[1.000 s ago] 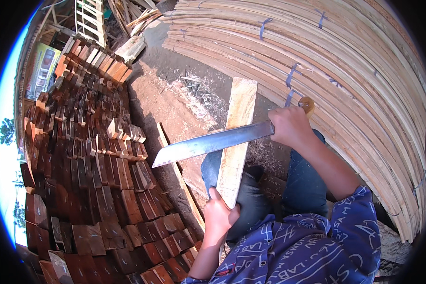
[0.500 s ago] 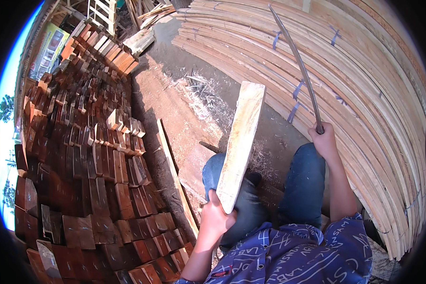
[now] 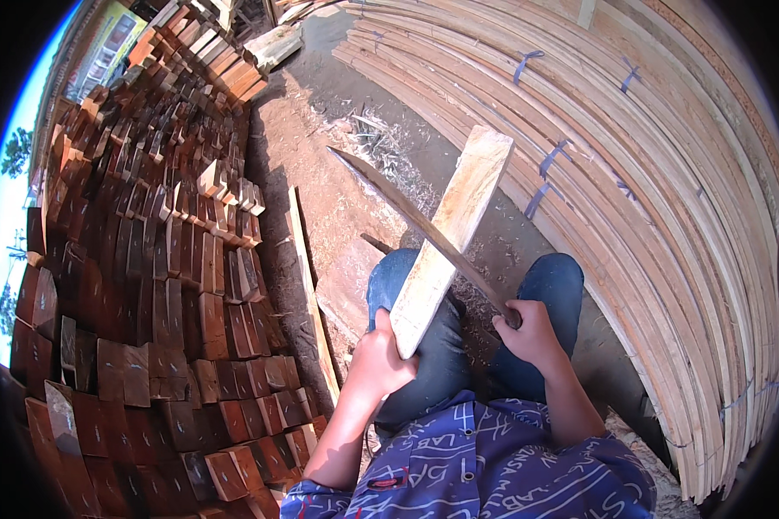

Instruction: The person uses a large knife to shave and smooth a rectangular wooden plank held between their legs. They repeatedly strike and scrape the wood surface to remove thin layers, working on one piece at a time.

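My left hand is closed round the near end of a pale, rough wooden block, which slants up and away to the right over my left knee. In my right hand is the handle of a long, dark machete. Its blade runs up to the left, crossing over the middle of the block in this view. Whether the blade touches the wood I cannot tell. The handle is mostly hidden in my fist.
Stacked reddish-brown wood pieces fill the left side. Long pale planks, tied with bluish strips, lie along the right. Wood shavings litter the ground ahead. A thin wooden strip lies beside the stack, near a flat board.
My right hand has come down and leftward, swinging the machete from upright at the right to across the block. The block's far end has tilted further right.
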Motion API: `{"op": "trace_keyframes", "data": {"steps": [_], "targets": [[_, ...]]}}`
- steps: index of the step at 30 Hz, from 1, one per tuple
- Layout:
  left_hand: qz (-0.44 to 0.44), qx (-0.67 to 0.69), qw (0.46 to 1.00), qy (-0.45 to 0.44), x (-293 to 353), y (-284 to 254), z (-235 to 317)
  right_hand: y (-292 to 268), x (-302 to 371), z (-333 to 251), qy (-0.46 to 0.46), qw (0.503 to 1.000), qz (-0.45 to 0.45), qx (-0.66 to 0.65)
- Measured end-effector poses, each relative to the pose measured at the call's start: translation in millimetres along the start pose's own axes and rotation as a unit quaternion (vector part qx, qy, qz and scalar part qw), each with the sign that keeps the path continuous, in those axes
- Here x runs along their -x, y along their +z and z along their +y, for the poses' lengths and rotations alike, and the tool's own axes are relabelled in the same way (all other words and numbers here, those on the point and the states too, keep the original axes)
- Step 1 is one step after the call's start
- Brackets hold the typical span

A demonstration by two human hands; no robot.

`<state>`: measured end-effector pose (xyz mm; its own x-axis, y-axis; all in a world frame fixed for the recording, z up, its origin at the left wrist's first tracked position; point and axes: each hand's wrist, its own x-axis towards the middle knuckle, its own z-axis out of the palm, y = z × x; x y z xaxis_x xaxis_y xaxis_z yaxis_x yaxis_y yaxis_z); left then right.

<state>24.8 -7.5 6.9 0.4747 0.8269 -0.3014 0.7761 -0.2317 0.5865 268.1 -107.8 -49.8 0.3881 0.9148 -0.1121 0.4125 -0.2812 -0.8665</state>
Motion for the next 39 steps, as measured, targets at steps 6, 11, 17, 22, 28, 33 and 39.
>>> {"op": "trace_keyframes", "data": {"steps": [6,11,17,22,28,33,39], "targets": [[0.007,-0.077,0.997,-0.013,7.6,-0.5,21.8,-7.6,26.8,11.6,0.02,0.996,-0.012,-0.087],[0.008,-0.072,0.997,-0.024,22.2,-1.9,25.9,-30.7,51.9,3.2,0.151,0.89,-0.102,-0.417],[-0.04,-0.104,0.994,-0.008,4.4,6.8,20.7,-52.7,47.8,4.4,0.156,0.741,-0.205,-0.62],[-0.094,-0.141,0.985,0.02,-8.3,4.3,29.5,-53.5,36.5,5.0,0.211,0.798,-0.197,-0.53],[-0.055,-0.132,0.987,0.071,-16.7,14.9,1.2,-52.4,32.8,17.9,0.24,0.877,-0.131,-0.395],[-0.043,-0.13,0.989,0.057,-12.3,12.6,4.0,-49.2,36.4,41.1,0.215,0.952,-0.027,-0.218],[-0.038,-0.085,0.995,0.024,-11.4,20.2,5.5,-58.3,34.7,18.4,0.182,0.961,0.06,-0.2]]}}
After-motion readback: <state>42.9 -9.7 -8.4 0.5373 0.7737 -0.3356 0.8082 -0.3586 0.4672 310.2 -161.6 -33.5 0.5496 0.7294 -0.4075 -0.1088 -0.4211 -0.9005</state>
